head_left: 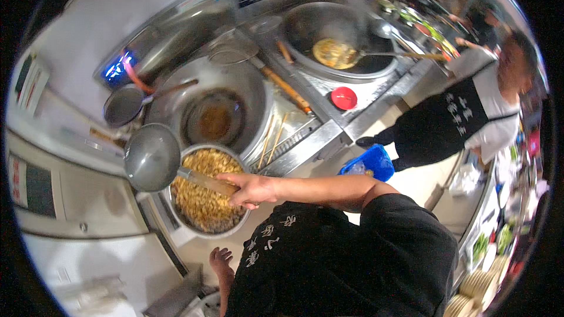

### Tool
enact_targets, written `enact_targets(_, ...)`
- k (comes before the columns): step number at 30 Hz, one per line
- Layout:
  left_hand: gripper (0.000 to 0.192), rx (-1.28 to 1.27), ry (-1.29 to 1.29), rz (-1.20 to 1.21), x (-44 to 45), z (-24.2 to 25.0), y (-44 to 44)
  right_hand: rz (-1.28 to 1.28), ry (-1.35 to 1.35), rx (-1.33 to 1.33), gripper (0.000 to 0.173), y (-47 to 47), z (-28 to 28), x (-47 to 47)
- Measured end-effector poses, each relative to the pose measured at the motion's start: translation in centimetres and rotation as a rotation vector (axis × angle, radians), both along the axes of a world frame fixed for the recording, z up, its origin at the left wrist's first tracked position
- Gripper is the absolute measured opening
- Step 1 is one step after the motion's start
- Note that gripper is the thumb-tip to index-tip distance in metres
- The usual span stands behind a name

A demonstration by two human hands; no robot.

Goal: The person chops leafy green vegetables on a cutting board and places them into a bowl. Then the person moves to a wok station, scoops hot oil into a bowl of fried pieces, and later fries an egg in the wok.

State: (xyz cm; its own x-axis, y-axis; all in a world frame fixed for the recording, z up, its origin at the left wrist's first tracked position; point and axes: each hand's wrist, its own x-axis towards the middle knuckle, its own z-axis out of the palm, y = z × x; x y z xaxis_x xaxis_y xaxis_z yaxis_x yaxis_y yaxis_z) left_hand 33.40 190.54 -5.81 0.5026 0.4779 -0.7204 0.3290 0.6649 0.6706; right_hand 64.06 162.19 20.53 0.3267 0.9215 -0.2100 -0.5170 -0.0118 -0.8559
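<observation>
My right hand point(253, 190) grips the wooden handle of a large metal ladle point(152, 157). The ladle's round bowl is over the left rim of a big metal pot point(241, 229), which is filled with small golden-brown pieces of food point(202, 189). My left hand point(221, 260) hangs near the pot's lower side, its fingers a little bent and apart, holding nothing. Beyond the pot sits a large wok point(251, 92) with dark brown residue or liquid at its bottom. A wire-mesh strainer point(233, 56) with a wooden handle lies across the far right side of this wok.
A second wok point(291, 22) holds yellowish food and a long-handled utensil; a co-worker point(445, 119) in a black apron stands beside it. A red bowl point(344, 98) and chopsticks point(277, 138) lie on the steel range. A blue bin point(379, 162) is on the floor. Plates point(478, 286) are stacked at lower right.
</observation>
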Motion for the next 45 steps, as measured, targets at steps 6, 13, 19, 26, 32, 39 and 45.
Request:
enact_targets(6, 0.032, -0.062, -0.036, 0.06, 3.4, -1.7, 3.2, -0.453, 0.038, -0.116, 0.086, -6.4, -2.5, 1.2)
enact_targets(13, 0.031, 0.092, 0.052, 0.113, 4.8, -1.0, 1.8, -0.591, 0.086, -0.241, 0.085, -9.8, -4.6, 4.3)
enact_targets(19, 0.016, 0.772, 0.065, 0.3, 7.4, 4.0, -0.2, -0.541, 0.117, -0.348, 0.083, -10.4, -6.8, 7.5)
enact_targets(26, 0.031, 0.836, -0.573, -0.474, 24.1, 15.1, -10.5, -0.475, 0.194, -0.412, 0.061, -8.8, -9.2, 12.2)
enact_targets(32, 0.046, 0.159, -0.408, -0.725, 36.1, 15.6, -19.3, -0.429, 0.148, -0.358, 0.044, -6.9, -8.9, 14.6)
enact_targets(39, 0.03, -0.285, -0.195, -0.441, 42.0, 13.2, -20.8, -0.156, 0.029, -0.202, 0.035, -6.9, -9.2, 16.0)
enact_targets(45, 0.022, -0.343, -0.401, -0.494, 43.5, 15.2, -19.0, -0.053, -0.148, -0.238, 0.061, -8.4, -9.7, 20.3)
